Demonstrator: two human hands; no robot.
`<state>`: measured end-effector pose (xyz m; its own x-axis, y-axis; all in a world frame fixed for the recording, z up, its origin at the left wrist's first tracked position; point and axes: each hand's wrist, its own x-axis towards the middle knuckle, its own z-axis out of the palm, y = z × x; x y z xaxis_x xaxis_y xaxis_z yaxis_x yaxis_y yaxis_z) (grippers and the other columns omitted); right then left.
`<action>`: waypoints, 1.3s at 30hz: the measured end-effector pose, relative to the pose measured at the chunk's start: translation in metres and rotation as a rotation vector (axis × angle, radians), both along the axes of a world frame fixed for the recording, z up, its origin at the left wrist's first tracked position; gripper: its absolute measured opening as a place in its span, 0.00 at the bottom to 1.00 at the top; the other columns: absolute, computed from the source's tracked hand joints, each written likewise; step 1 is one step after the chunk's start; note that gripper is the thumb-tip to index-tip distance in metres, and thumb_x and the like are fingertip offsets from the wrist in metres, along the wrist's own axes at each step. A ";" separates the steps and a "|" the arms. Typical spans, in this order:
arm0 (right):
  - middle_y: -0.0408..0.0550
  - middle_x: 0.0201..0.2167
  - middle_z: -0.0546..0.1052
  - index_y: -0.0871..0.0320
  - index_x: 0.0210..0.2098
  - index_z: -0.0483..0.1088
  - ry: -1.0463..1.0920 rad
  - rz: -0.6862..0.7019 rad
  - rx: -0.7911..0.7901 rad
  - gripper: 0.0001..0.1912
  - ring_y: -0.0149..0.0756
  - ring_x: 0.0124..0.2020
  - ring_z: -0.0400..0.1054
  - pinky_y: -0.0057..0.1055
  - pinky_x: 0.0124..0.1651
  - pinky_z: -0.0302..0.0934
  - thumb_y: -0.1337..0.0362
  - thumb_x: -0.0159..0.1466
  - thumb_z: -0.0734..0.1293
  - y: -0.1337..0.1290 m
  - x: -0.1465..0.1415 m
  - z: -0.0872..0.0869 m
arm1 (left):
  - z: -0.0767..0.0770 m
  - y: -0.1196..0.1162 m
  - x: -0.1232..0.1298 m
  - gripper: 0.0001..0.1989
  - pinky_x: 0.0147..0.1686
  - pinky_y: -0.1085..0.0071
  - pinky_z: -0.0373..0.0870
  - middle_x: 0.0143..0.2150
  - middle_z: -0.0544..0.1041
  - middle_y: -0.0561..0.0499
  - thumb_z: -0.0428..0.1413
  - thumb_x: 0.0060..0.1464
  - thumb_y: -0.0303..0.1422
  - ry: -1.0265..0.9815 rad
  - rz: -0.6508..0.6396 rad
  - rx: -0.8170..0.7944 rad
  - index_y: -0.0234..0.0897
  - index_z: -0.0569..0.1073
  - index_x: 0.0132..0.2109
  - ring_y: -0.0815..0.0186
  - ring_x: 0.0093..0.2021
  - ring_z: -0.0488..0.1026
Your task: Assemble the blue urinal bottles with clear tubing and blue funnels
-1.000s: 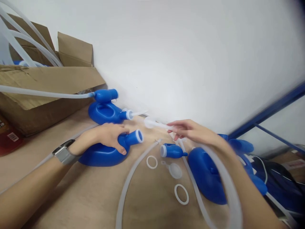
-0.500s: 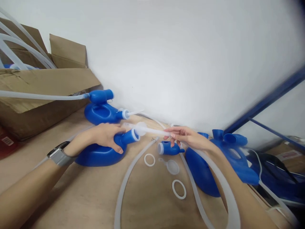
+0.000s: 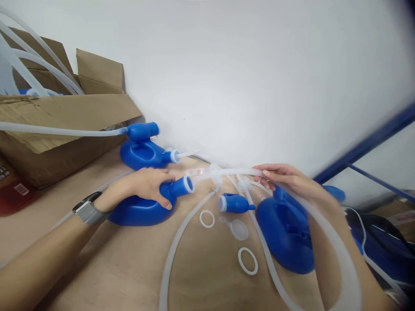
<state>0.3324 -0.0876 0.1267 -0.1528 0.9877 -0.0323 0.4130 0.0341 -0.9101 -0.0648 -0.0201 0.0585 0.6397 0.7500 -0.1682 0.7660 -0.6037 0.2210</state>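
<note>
My left hand (image 3: 151,185) is closed around the neck and handle area of a blue plastic bottle (image 3: 138,216), which lies tilted with its white-rimmed mouth facing right. In my right hand (image 3: 280,177) a translucent hose (image 3: 241,172) is pinched between thumb and fingers. Its blurred far end, with a clear round cap (image 3: 215,172) around it, points at the bottle's mouth; whether it sits inside I cannot tell. Below lie a small blue spouted fitting (image 3: 236,203), a white ring (image 3: 206,219), a clear round lid (image 3: 239,230) and a second white ring (image 3: 247,261).
Behind my left hand sits another blue bottle (image 3: 142,154) with a blue hose fitting (image 3: 142,130) above it. A cardboard box (image 3: 68,114) holding hoses stands at the left. One more blue bottle (image 3: 282,235) lies beside my right forearm, and a blue metal bar (image 3: 372,142) slants behind.
My right hand has moved right with the hose, drawing the clear cap away from the bottle's mouth. My left hand keeps its grip. The view has shifted slightly.
</note>
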 end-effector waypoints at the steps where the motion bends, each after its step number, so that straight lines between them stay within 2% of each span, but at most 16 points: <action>1: 0.50 0.36 0.81 0.55 0.47 0.82 -0.004 -0.014 0.010 0.23 0.33 0.28 0.68 0.33 0.28 0.61 0.48 0.59 0.78 -0.001 0.002 0.002 | 0.000 0.000 0.000 0.44 0.47 0.61 0.71 0.56 0.77 0.47 0.65 0.44 0.60 -0.005 -0.003 0.002 0.51 0.70 0.67 0.47 0.53 0.76; 5: 0.50 0.34 0.81 0.57 0.47 0.82 -0.031 0.069 -0.056 0.26 0.33 0.28 0.68 0.32 0.28 0.59 0.46 0.58 0.78 0.004 0.000 -0.003 | 0.000 0.000 0.001 0.42 0.47 0.61 0.71 0.56 0.77 0.46 0.64 0.45 0.60 0.020 0.037 -0.021 0.49 0.73 0.64 0.47 0.53 0.76; 8: 0.51 0.36 0.81 0.60 0.49 0.81 -0.036 0.150 -0.102 0.29 0.32 0.28 0.68 0.31 0.28 0.57 0.44 0.57 0.77 0.016 -0.008 -0.012 | 0.000 0.000 0.001 0.42 0.46 0.61 0.71 0.56 0.77 0.46 0.64 0.44 0.61 0.032 0.039 -0.017 0.48 0.72 0.64 0.46 0.53 0.76; 11: 0.52 0.38 0.81 0.62 0.51 0.79 -0.054 0.216 -0.126 0.31 0.31 0.28 0.68 0.30 0.29 0.57 0.45 0.59 0.76 0.025 -0.011 -0.013 | 0.001 -0.001 0.001 0.44 0.48 0.60 0.71 0.57 0.77 0.45 0.64 0.44 0.62 0.042 0.040 -0.014 0.46 0.73 0.63 0.44 0.54 0.76; 15: 0.54 0.42 0.81 0.63 0.56 0.77 -0.125 0.262 -0.109 0.32 0.32 0.31 0.69 0.31 0.31 0.59 0.45 0.63 0.73 0.029 -0.013 -0.011 | 0.001 -0.002 0.002 0.44 0.47 0.58 0.71 0.56 0.77 0.43 0.64 0.43 0.63 0.048 0.051 -0.021 0.44 0.74 0.63 0.44 0.53 0.76; 19: 0.56 0.43 0.81 0.63 0.58 0.73 -0.313 0.360 -0.128 0.28 0.38 0.36 0.72 0.35 0.38 0.66 0.48 0.68 0.68 0.033 -0.030 -0.020 | 0.002 -0.003 0.002 0.49 0.49 0.59 0.71 0.58 0.76 0.44 0.65 0.43 0.62 0.039 0.056 -0.025 0.47 0.69 0.68 0.43 0.55 0.76; 21: 0.56 0.45 0.81 0.62 0.59 0.71 -0.469 0.416 -0.062 0.23 0.40 0.39 0.73 0.37 0.42 0.68 0.53 0.72 0.62 0.033 -0.043 -0.024 | 0.002 -0.003 0.002 0.49 0.48 0.60 0.71 0.57 0.77 0.44 0.64 0.43 0.62 0.034 0.053 -0.027 0.48 0.68 0.69 0.43 0.54 0.76; 23: 0.55 0.47 0.80 0.59 0.62 0.69 -0.652 0.432 0.085 0.21 0.42 0.43 0.74 0.39 0.46 0.68 0.61 0.74 0.58 0.032 -0.055 -0.025 | 0.003 -0.003 0.002 0.48 0.47 0.60 0.71 0.56 0.77 0.45 0.64 0.43 0.62 0.021 0.047 -0.031 0.48 0.70 0.68 0.45 0.53 0.76; 27: 0.56 0.54 0.78 0.54 0.70 0.64 -0.978 0.497 0.327 0.30 0.48 0.54 0.73 0.44 0.54 0.66 0.72 0.71 0.56 0.026 -0.072 -0.025 | 0.003 -0.003 0.002 0.49 0.50 0.59 0.70 0.58 0.76 0.44 0.65 0.43 0.62 0.022 0.052 -0.034 0.49 0.69 0.69 0.43 0.54 0.76; 30: 0.60 0.54 0.77 0.58 0.75 0.55 -1.121 0.537 0.414 0.34 0.51 0.54 0.73 0.47 0.54 0.67 0.73 0.71 0.54 0.020 -0.085 -0.033 | 0.002 -0.003 0.002 0.48 0.48 0.58 0.71 0.57 0.76 0.43 0.64 0.43 0.63 0.025 0.046 -0.013 0.47 0.71 0.67 0.44 0.52 0.77; 32: 0.64 0.55 0.76 0.63 0.77 0.50 -1.146 0.561 0.462 0.33 0.52 0.55 0.73 0.49 0.56 0.67 0.68 0.74 0.55 0.016 -0.098 -0.043 | 0.000 -0.002 0.002 0.46 0.47 0.59 0.71 0.55 0.77 0.44 0.64 0.43 0.63 0.032 0.047 -0.004 0.45 0.73 0.64 0.45 0.50 0.77; 33: 0.67 0.57 0.75 0.65 0.77 0.49 -1.135 0.561 0.487 0.33 0.55 0.57 0.72 0.51 0.58 0.67 0.62 0.76 0.56 0.015 -0.105 -0.048 | 0.000 -0.002 0.002 0.45 0.46 0.59 0.71 0.54 0.77 0.44 0.64 0.43 0.63 0.036 0.047 -0.003 0.45 0.73 0.64 0.46 0.49 0.77; 36: 0.74 0.65 0.70 0.70 0.75 0.53 -1.083 0.465 0.564 0.45 0.63 0.66 0.66 0.55 0.63 0.64 0.40 0.74 0.60 0.015 -0.129 -0.065 | -0.002 -0.001 0.001 0.44 0.46 0.59 0.71 0.56 0.77 0.44 0.64 0.43 0.63 0.032 0.046 -0.006 0.47 0.73 0.63 0.45 0.51 0.77; 39: 0.74 0.63 0.72 0.71 0.70 0.60 -1.104 0.398 0.652 0.47 0.63 0.63 0.70 0.54 0.60 0.67 0.35 0.70 0.61 0.023 -0.144 -0.076 | -0.003 0.000 0.001 0.43 0.45 0.59 0.72 0.58 0.76 0.43 0.64 0.43 0.64 0.023 0.046 -0.001 0.48 0.74 0.62 0.43 0.52 0.77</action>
<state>0.1883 -0.0645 0.0504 -0.6303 0.7651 0.1320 0.7763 0.6191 0.1186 -0.0637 -0.0206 0.0559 0.6003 0.7785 -0.1832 0.7979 -0.5672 0.2041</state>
